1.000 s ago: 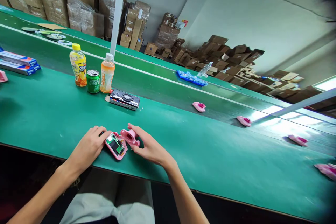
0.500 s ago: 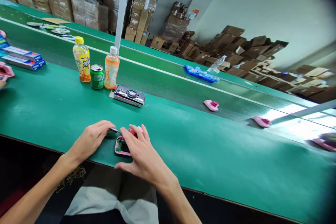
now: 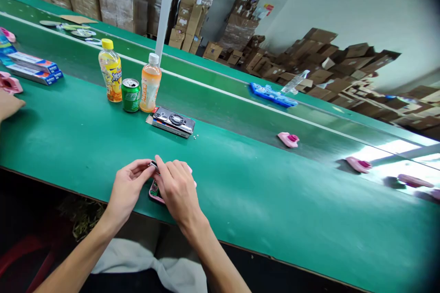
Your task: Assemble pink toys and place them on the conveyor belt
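My left hand (image 3: 129, 184) is closed, its thumb and forefinger pinching a small dark piece with a pale edge (image 3: 153, 164). My right hand (image 3: 178, 186) is curled just beside it, with its fingertips close to that piece; whatever lies inside the fingers is hidden. Beneath both hands lies an opened pink plastic casing (image 3: 157, 198) with a green circuit board (image 3: 154, 188) in it, partly covered by my right hand. Another pink part (image 3: 190, 170) peeks out past my right knuckles.
Beyond my hands stand a yellow-capped bottle (image 3: 110, 73), a green can (image 3: 131, 96) and an orange bottle (image 3: 150, 84). A phone-like device (image 3: 175, 120) lies on a box. Pink casings (image 3: 288, 139) sit on the belt. At left, another person's hand (image 3: 8, 105) is near a pink part (image 3: 9, 83).
My hands have come together over the casing. My right fingers, spread before, are now curled and pressed together. The small piece stays in my left fingers. The other person's hand has come further into view.
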Motion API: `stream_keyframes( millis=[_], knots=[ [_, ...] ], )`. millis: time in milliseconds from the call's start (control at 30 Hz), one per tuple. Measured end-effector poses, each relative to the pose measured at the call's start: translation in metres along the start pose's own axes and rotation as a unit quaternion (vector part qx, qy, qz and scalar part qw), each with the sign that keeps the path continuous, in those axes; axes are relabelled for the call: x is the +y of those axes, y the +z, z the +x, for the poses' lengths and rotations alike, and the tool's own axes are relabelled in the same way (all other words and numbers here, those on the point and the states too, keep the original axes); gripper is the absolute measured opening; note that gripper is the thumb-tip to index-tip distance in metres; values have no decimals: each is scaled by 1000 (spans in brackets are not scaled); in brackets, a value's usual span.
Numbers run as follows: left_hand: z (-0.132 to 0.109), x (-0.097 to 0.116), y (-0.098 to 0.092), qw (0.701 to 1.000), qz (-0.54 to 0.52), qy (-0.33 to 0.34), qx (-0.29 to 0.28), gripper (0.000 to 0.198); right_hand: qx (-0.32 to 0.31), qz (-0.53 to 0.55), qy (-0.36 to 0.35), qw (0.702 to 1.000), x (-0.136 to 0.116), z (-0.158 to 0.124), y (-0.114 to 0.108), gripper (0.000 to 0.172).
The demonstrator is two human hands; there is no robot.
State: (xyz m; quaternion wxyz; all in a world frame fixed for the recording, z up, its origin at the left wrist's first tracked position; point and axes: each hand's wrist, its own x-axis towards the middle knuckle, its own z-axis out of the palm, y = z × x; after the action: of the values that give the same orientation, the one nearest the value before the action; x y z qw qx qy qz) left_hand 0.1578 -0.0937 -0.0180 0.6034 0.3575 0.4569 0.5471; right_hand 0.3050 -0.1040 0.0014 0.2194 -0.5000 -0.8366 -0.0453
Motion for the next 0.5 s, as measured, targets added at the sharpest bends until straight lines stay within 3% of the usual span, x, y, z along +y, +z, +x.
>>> stream_keyframes(
  millis=[67,233,367,500],
  knots=[
    [1,-1,1,999,-36,-23,8,54,4,14,-5,1000,-1,-4,-1,37],
    [-4,-3,-1,995,-73,-61,-38,68,23,79,-23,996,3,-6,-2,26],
    [-5,-7,-4,992,-77,-61,-84,59,51,210,-18,976,11,1,-5,23],
    [-2,-8,-7,990,-41,-39,-127,49,40,227,-5,973,16,11,-8,19]
  ],
)
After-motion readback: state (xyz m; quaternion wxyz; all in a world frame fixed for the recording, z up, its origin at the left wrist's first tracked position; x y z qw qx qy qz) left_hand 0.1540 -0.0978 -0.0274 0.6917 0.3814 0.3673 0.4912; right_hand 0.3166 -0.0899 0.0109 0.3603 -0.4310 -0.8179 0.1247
